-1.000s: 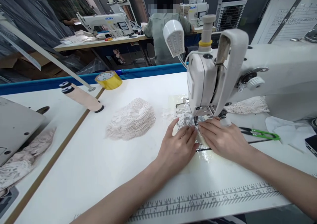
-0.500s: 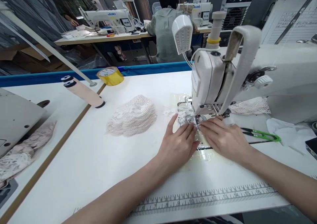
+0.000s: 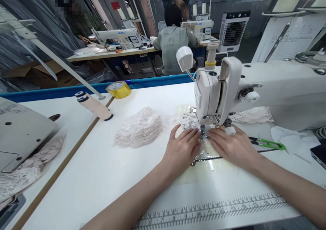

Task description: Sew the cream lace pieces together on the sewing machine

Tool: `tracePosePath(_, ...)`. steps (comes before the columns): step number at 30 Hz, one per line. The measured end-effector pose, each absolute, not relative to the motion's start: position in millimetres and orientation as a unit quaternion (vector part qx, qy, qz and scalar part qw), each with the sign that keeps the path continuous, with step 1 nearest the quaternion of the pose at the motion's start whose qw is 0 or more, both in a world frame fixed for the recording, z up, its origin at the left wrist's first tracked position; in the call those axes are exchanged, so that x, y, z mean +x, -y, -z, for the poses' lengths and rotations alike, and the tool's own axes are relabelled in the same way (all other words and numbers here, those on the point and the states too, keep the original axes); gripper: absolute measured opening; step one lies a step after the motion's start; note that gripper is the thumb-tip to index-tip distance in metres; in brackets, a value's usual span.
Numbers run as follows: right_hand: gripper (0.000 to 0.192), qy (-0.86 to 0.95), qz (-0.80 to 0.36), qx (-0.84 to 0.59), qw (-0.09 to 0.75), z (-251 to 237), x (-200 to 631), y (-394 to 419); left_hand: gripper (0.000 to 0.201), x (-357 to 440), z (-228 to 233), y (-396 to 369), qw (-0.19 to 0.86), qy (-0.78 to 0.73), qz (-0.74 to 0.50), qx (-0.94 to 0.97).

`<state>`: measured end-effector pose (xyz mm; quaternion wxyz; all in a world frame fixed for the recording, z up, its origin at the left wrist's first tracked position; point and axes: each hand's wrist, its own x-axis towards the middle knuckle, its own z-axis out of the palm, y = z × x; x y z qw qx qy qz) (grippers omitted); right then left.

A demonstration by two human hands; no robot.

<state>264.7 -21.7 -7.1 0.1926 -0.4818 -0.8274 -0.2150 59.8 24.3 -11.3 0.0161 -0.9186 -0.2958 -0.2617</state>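
You're pressing a small lace piece (image 3: 189, 124) flat on the white counter (image 3: 107, 169), right under the head of the sewing machine (image 3: 216, 94). Your left hand (image 3: 182, 148) is lying palm down with its fingers (image 3: 189, 136) spread a little and resting on the near edge of the lace. Your right hand (image 3: 230, 145) is lying flat just beside it, on the right, fingers stretched out and close together, tips pointing at the presser foot (image 3: 203, 133). Neither hand is gripping anything; both are just holding the lace down, with the fingertips nearly meeting at the needle area.

To the left of your left hand a stack of lace pieces (image 3: 140, 128) is sitting well apart from it. Green thread snips (image 3: 267, 143) are lying to the right of your right hand, near a white cloth (image 3: 295, 143). Farther left, a yellow tape roll (image 3: 119, 89) is sitting at the far edge, with a pinkish thread cone (image 3: 95, 106) lying on its side nearby. A ruler strip (image 3: 216, 209) is running along the near edge.
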Motion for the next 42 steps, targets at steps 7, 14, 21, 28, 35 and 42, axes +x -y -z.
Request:
tracePosePath(7, 0.019, 0.834, 0.221, -0.452, 0.229, 12.0, 268.8, 22.6, 0.014, 55.2, 8.9, -30.0, -0.007, 0.372, 0.17, -0.912)
tracePosePath(14, 0.028, 0.865, 0.109, -0.372, 0.319, 19.4, 265.2, 25.3, 0.018, 41.4, -20.4, -35.5, -0.092, 0.39, 0.134, -0.906)
tracePosePath(21, 0.055, 0.85, -0.214, -0.389, 0.284, 0.8, 239.2, 35.8, 0.012, 6.3, -55.8, -15.7, -0.302, 0.283, 0.099, -0.905)
tracePosePath(28, 0.033, 0.597, -0.613, -0.453, 0.248, -20.8, 178.6, 38.2, 0.021, -46.7, -51.8, 15.0, -0.522, 0.331, 0.194, -0.761)
tracePosePath(35, 0.028, 0.583, -0.723, -0.352, 0.118, -34.5, 137.1, 45.9, 0.054, -106.8, -45.8, 41.6, -0.635, 0.332, 0.148, -0.682)
tracePosePath(42, 0.025, 0.572, -0.747, -0.301, 0.155, -49.0, 115.6, 43.7, 0.041, -133.3, -37.4, 59.6, -0.684, 0.36, 0.051, -0.632)
